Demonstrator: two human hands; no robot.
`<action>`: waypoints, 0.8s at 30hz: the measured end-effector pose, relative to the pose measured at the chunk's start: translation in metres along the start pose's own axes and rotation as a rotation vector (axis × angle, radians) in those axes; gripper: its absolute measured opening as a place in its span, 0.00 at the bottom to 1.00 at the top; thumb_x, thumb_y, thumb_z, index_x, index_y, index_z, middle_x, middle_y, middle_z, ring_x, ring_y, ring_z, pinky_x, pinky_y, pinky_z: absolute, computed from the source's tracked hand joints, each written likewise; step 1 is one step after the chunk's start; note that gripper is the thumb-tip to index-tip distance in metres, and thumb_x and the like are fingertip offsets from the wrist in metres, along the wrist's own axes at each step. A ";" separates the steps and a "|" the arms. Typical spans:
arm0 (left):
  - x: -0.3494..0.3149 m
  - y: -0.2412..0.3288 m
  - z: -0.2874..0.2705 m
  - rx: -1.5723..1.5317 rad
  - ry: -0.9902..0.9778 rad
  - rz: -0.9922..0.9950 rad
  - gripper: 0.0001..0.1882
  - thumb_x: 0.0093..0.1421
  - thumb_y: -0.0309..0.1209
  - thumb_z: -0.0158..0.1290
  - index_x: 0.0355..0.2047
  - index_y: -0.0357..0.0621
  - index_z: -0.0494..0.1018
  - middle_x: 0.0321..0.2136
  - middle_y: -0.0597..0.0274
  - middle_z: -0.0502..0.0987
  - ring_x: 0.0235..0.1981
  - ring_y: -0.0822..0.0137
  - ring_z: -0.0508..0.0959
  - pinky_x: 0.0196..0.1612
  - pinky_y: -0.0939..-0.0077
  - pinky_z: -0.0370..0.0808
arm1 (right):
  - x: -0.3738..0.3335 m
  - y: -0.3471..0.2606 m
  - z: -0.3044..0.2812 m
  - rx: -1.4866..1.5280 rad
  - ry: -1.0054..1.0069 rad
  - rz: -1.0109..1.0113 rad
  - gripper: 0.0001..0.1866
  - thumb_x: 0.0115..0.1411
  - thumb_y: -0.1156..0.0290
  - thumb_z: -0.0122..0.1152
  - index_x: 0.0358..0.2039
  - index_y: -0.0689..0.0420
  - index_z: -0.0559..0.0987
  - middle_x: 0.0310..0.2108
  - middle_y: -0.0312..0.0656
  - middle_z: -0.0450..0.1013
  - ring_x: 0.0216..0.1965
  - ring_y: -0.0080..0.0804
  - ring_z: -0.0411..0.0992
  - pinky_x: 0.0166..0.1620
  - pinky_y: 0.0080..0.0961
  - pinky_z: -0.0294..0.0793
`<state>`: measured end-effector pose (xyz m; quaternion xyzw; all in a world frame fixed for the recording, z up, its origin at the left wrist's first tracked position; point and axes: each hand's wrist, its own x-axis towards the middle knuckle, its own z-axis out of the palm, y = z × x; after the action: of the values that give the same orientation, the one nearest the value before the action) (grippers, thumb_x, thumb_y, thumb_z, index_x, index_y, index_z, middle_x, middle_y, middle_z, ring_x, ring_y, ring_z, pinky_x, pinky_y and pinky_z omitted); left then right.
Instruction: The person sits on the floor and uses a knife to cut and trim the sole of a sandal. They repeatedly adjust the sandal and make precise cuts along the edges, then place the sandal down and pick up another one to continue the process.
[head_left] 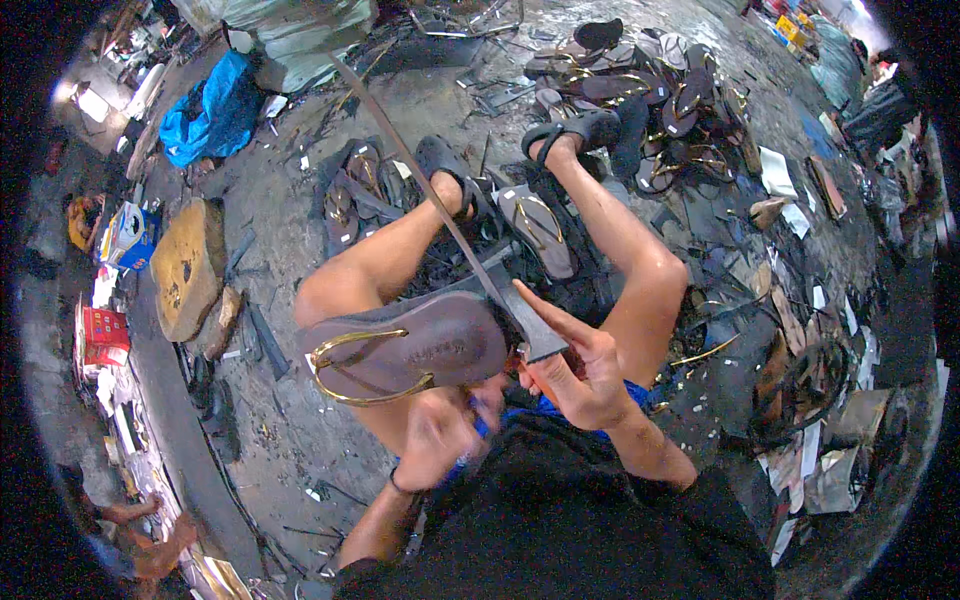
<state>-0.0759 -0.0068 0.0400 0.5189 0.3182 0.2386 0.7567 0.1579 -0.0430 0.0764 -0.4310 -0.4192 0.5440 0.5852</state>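
Observation:
A grey-brown flip-flop [440, 345] with gold straps lies across my left thigh, sole level, toe end to the left. Dark ragged material sticks out along its far edge. Close against its near edge is my left hand [445, 430], smeared by motion, so its grip cannot be made out. My right hand [585, 378] is closed on the wide end of a long, narrow metal blade [440, 205], a knife by its look. One finger stretches along the blade, the thumb below. The blade slants up and left, passing the flip-flop's heel end.
A similar flip-flop [540, 230] lies between my feet. Beyond my right foot is a heap of sandals [650, 90]. To the left are a blue bag [212, 110], a wooden block [188, 270] and a red box [102, 333]. Scraps litter the floor.

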 end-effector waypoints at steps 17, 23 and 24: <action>0.042 -0.035 0.018 -0.601 0.538 -0.045 0.18 0.66 0.44 0.51 0.49 0.47 0.73 0.38 0.65 0.79 0.43 0.62 0.78 0.48 0.63 0.77 | -0.081 0.027 0.003 -0.771 0.215 0.108 0.15 0.62 0.64 0.64 0.46 0.57 0.80 0.28 0.47 0.78 0.23 0.37 0.77 0.27 0.29 0.76; 0.026 -0.073 -0.008 -0.378 0.680 0.006 0.20 0.69 0.48 0.46 0.46 0.45 0.72 0.34 0.61 0.79 0.34 0.64 0.79 0.41 0.67 0.77 | -0.067 0.028 0.017 -0.621 0.098 0.165 0.15 0.60 0.71 0.65 0.47 0.59 0.81 0.21 0.41 0.74 0.18 0.22 0.68 0.24 0.22 0.68; 0.028 -0.067 -0.004 -0.383 0.728 0.028 0.20 0.69 0.48 0.45 0.46 0.44 0.72 0.35 0.60 0.79 0.35 0.64 0.79 0.41 0.67 0.77 | -0.075 0.029 0.017 -0.615 0.113 0.160 0.15 0.60 0.71 0.65 0.47 0.59 0.81 0.21 0.41 0.74 0.18 0.22 0.68 0.24 0.22 0.69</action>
<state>-0.0576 -0.0087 -0.0302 0.2544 0.5079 0.4716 0.6745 0.1295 -0.1155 0.0517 -0.6487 -0.4957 0.4113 0.4053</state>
